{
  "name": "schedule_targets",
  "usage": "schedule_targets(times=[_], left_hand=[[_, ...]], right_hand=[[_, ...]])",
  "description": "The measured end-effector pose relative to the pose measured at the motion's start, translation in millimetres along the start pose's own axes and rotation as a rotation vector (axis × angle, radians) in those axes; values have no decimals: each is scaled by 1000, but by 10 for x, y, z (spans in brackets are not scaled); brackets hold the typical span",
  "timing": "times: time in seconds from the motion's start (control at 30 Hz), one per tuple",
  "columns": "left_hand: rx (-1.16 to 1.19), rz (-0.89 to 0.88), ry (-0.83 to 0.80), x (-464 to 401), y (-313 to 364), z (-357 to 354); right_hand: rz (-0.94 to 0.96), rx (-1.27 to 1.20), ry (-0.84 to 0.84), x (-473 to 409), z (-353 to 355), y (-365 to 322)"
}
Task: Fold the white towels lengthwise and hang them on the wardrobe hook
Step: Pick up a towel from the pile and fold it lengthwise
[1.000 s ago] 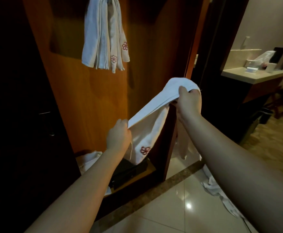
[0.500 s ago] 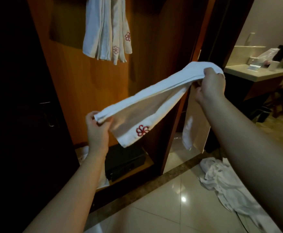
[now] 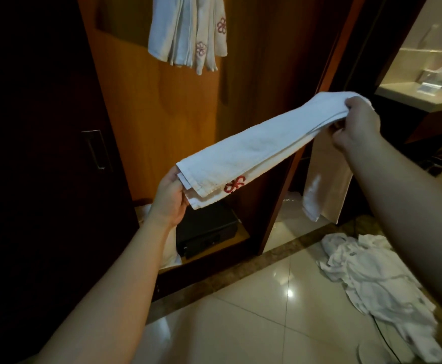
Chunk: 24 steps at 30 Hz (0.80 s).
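Both hands hold one white towel [image 3: 256,151] stretched between them in front of the open wardrobe [image 3: 162,122]. The left hand [image 3: 171,198] pinches the lower end, where the layered edges and a red flower mark [image 3: 234,184] line up, and the right hand [image 3: 355,126] grips the higher end with its fingers curled round the cloth. Held taut this way, the towel keeps its narrow lengthwise fold, so the layers lie flat on each other instead of sagging open. A loose part of the same towel hangs down below the right hand, which suggests the strip is longer than the span between the hands and may need gathering before it goes up. Above, several hanging towels [image 3: 188,32] with the same flower mark drape side by side against the wardrobe's back panel; the hook itself is out of view, so it can only be supposed to sit just above them. That seems to be where this towel belongs, and it is well below that spot now. On the tiled floor [image 3: 240,324] to the right lies a heap of white cloth [image 3: 377,282], probably more to fold. A dark box [image 3: 206,227] sits on the wardrobe's bottom shelf, beneath the left hand.
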<state>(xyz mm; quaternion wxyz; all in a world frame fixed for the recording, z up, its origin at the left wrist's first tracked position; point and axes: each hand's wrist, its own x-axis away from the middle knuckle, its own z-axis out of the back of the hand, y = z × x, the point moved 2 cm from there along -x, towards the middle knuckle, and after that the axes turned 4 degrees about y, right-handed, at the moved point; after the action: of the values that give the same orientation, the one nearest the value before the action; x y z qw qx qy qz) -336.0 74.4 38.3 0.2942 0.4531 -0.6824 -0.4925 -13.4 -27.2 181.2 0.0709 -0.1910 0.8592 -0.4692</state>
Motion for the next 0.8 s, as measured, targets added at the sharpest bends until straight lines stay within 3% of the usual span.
schedule_targets(times=[0.13,0.27,0.43,0.67,0.8], left_hand=[[-227,-186,9,93,219,21],[-180,-293,-73,188,425,-50],[275,0,135,53,292,133],[301,-51,7,31,193,435],[219,-53,68,6,36,653]], right_hand=[[-36,77,22,-66,125,80],[-96,59,27,-104,183,171],[-130,60,39,-36,242,415],[-206,1,98,11,244,647],[-225,26,114,31,237,731]])
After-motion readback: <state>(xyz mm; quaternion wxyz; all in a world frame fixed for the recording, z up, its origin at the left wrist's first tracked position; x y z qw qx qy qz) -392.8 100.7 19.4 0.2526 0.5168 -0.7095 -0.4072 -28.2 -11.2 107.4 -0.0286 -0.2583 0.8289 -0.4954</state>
